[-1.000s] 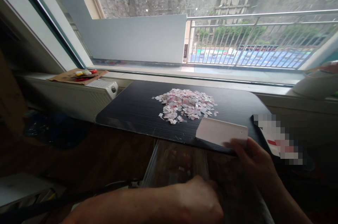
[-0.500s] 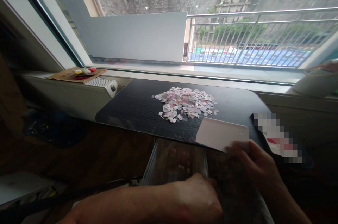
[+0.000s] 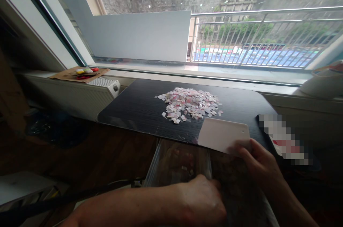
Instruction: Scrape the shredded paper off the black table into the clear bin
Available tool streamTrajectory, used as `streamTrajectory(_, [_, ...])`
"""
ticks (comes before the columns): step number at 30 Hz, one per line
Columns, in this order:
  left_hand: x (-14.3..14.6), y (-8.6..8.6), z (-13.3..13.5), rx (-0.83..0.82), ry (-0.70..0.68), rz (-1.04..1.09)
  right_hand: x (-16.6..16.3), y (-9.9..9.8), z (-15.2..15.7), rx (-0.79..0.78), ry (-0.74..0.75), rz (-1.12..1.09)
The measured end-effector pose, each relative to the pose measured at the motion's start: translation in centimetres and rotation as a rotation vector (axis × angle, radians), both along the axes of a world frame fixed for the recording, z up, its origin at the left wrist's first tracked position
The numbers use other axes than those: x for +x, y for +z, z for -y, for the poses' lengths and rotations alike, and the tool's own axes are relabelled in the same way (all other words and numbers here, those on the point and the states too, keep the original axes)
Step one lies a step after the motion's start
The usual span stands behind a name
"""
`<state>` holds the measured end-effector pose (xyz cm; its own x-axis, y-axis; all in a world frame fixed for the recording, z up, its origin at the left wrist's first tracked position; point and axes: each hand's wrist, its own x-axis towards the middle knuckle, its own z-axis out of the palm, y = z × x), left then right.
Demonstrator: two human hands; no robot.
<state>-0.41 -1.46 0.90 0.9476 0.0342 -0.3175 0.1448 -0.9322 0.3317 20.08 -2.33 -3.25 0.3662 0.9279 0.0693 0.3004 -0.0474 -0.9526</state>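
Observation:
My right hand [image 3: 257,157] is closed round the lower right corner of a flat white plastic scraper [image 3: 223,134], which has a small hole in one corner. The scraper lies over the near edge of the black table [image 3: 128,109]. On that table is a heap of small white and pink paper scraps [image 3: 189,104], just beyond the scraper. Below the edge hangs a clear plastic container [image 3: 171,170] with a few scraps in it. My left hand [image 3: 205,198] is closed at the container's near right side; its fingertips are hidden.
A dark tray [image 3: 273,146] with a blurred-out item is at the table's right. A radiator [image 3: 77,93] stands on the left, with brown paper [image 3: 60,74] and small coloured items on top. The window sill [image 3: 160,73] runs behind; a pale rounded container [image 3: 321,84] sits at far right.
The scraper and my right hand have shifted very slightly left. The heap of scraps, the container and my left hand look the same.

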Motion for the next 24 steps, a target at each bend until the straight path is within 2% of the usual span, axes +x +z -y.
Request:
streamTrajectory(4, [0.0,0.0,0.1,0.013,0.012,-0.002,0.9,0.7,-0.8,0.032,-0.027,0.012])
streamTrajectory(7, [-0.1,0.1,0.0,0.009,0.003,-0.007,1.3,1.0,-1.6,-0.009,-0.008,-0.004])
streamTrajectory(12, [0.1,0.1,-0.1,-0.003,-0.023,-0.069,-0.3,0.8,-2.6,0.004,0.063,-0.076])
streamTrajectory(18, [0.0,0.9,0.0,0.005,-0.018,-0.075,-1.2,1.7,-4.7,0.045,0.037,-0.054])
streamTrajectory(24, [0.2,1.3,0.0,-0.015,-0.009,-0.115,-1.9,2.8,-5.6,-0.018,0.159,-0.066])
